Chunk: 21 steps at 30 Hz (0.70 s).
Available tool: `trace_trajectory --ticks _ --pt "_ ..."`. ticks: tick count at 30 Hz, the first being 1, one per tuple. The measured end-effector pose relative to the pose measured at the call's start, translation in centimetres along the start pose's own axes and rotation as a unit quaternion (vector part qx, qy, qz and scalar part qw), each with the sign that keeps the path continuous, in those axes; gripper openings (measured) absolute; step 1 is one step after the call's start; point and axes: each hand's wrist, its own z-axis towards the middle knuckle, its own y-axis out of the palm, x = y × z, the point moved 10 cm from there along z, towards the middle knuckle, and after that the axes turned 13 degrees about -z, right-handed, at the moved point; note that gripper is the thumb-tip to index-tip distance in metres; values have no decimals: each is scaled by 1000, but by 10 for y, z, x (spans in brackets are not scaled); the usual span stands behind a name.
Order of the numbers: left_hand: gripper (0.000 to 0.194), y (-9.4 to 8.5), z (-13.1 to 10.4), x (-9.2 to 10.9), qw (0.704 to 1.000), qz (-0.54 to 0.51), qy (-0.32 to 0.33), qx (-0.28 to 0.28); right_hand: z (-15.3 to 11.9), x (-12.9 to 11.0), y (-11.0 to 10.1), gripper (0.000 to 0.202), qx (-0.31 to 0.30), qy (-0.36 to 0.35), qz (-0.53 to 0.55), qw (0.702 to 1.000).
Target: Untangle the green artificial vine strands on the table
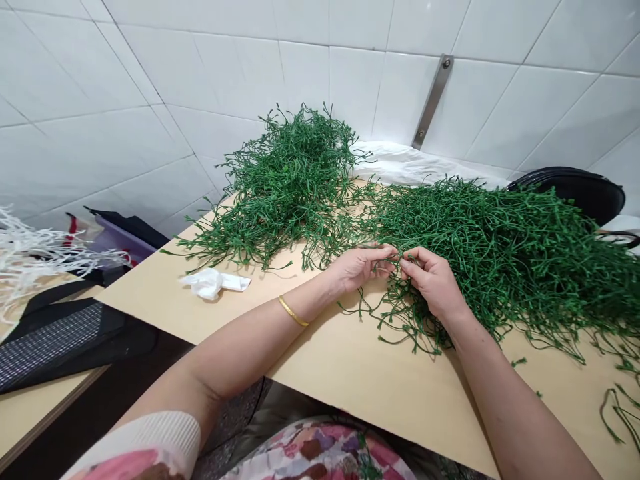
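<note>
Two heaps of thin green plastic stems lie on a light wooden table, a left heap (pixel 295 167) near the wall and a larger right heap (pixel 480 247). Between them, at the near edge of the right heap, my left hand (pixel 364 268) and my right hand (pixel 433 277) almost meet. Thumb and fingers of my left hand are pinched on a green stem. My right hand also pinches green stem material close beside it. Loose stems hang and lie below the two hands. A gold bangle (pixel 293 311) circles my left wrist.
Crumpled white tissue (pixel 213 283) lies on the table (pixel 320 347) at left. White stems (pixel 45 247) and a black mesh item (pixel 55 340) are at far left. Behind the right heap are a black case (pixel 575 190) and white plastic sheeting (pixel 410 160) against the tiled wall.
</note>
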Motion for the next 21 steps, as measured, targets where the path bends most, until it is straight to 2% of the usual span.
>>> trace_trajectory --ticks 4,6,9,16,21 --pt "9 -7 1 0 999 21 4 37 -1 0 0 16 -1 -4 -13 1000" --pt "5 -5 0 1 998 58 10 32 -1 0 -1 15 2 -5 -16 1000" --pt "8 2 -3 1 994 108 17 9 -1 1 -1 13 3 -4 -14 1000" --pt "10 7 -5 3 987 155 33 -3 3 4 -3 14 25 -12 -10 1000" --pt "7 2 -5 9 982 176 59 26 1 -10 -2 21 16 -55 -8 998"
